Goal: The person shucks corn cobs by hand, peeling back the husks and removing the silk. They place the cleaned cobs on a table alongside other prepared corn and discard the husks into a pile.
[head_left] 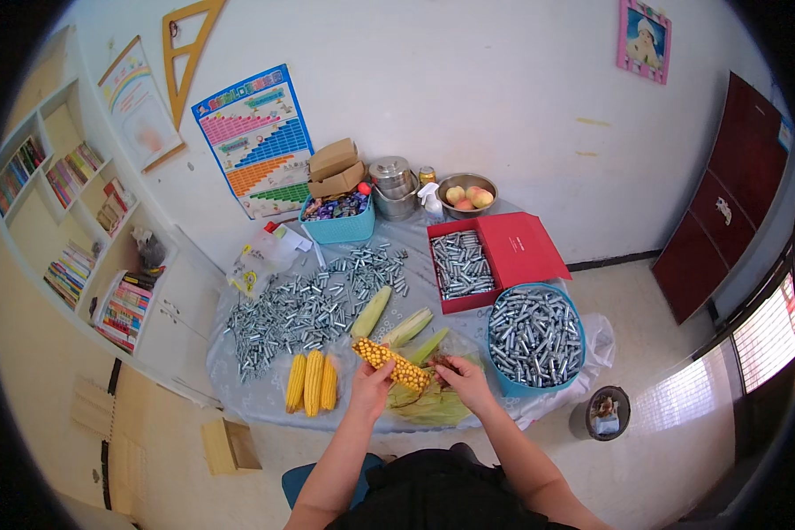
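Observation:
My left hand [371, 390] is closed around a bare yellow corn cob [390, 361], with its thumb along the near side. The cob is tilted, its right end lower, and has gaps between its kernels. Close to that end, my right hand [465, 382] has its fingers pinched together by some brownish strands; what exactly they hold is too small to tell. Below the cob lies a heap of green husks [428, 408]. Three ears still in green husk, one of them a pale ear [372, 311], rest beyond my hands. Three husked yellow cobs [313, 383] lie side by side at the left.
Loose metal cylinders [305, 305] spread over the table's left half. More fill a red box [526, 249] and a blue tub [536, 389] at the right. Behind stand a turquoise basket [339, 231], metal pots [396, 187] and a fruit bowl [491, 210]. A bin [581, 419] is on the floor.

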The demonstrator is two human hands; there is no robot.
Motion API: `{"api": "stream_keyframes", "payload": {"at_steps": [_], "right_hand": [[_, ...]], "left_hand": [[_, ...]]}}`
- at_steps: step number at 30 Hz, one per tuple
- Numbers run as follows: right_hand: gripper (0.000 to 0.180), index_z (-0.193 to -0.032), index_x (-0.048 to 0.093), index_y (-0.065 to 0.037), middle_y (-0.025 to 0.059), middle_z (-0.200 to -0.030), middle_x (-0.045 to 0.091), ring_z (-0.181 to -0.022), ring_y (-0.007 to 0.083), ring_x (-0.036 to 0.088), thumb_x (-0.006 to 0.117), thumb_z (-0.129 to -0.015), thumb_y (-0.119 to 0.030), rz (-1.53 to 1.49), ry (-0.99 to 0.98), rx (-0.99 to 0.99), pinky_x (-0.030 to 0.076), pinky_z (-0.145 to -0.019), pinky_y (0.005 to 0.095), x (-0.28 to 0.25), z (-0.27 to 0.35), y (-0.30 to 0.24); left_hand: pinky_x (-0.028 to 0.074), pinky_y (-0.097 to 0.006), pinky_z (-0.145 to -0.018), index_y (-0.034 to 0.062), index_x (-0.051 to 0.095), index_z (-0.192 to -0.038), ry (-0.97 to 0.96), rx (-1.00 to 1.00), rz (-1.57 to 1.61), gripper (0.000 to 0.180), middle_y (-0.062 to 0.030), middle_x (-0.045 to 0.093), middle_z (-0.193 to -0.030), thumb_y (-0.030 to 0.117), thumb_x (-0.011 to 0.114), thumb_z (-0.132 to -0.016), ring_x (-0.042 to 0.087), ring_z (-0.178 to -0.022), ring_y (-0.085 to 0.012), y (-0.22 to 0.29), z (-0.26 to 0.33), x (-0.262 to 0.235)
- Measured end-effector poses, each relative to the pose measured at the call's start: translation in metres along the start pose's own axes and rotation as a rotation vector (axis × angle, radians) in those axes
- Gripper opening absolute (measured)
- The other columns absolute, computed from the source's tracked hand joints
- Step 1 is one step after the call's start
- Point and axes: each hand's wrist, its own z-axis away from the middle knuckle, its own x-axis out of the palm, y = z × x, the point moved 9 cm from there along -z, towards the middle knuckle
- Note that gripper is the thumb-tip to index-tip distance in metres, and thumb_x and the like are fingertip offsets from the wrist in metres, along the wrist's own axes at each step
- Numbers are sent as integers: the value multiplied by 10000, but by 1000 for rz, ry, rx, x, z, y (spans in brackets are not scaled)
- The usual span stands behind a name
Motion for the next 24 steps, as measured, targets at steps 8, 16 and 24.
{"api": "stream_keyframes", "payload": {"at_steps": [8, 16, 24], "right_hand": [[322, -896, 586, 3, 71, -811, 594, -716, 152, 558, 698, -740, -255, 492, 44, -149, 452, -635, 266, 7, 11, -20], [378, -894, 575, -39, 104, -838, 553, -794, 275, 544, 753, -644, -261, 1017, 173, -620, 462, -637, 347, 49, 31, -62], [240, -843, 605, -23, 97, -752, 575, -688, 253, 569, 734, -671, -132, 665, 251, -544, 465, -600, 312, 28, 23, -48]], "left_hand": [[417, -371, -864, 79, 454, -1100, 154, 13, 39, 252, -59, 531, -1046, 161, 541, -878, 510, -964, -185, -1, -6, -22], [475, -295, -730, 58, 423, -1136, 361, 79, -95, 390, -56, 532, -1014, 166, 631, -824, 544, -893, -151, -5, -3, -31], [480, -367, -746, 69, 437, -1117, 268, -31, -144, 349, -55, 550, -1009, 278, 560, -866, 558, -909, -203, -13, -4, -24]]}}
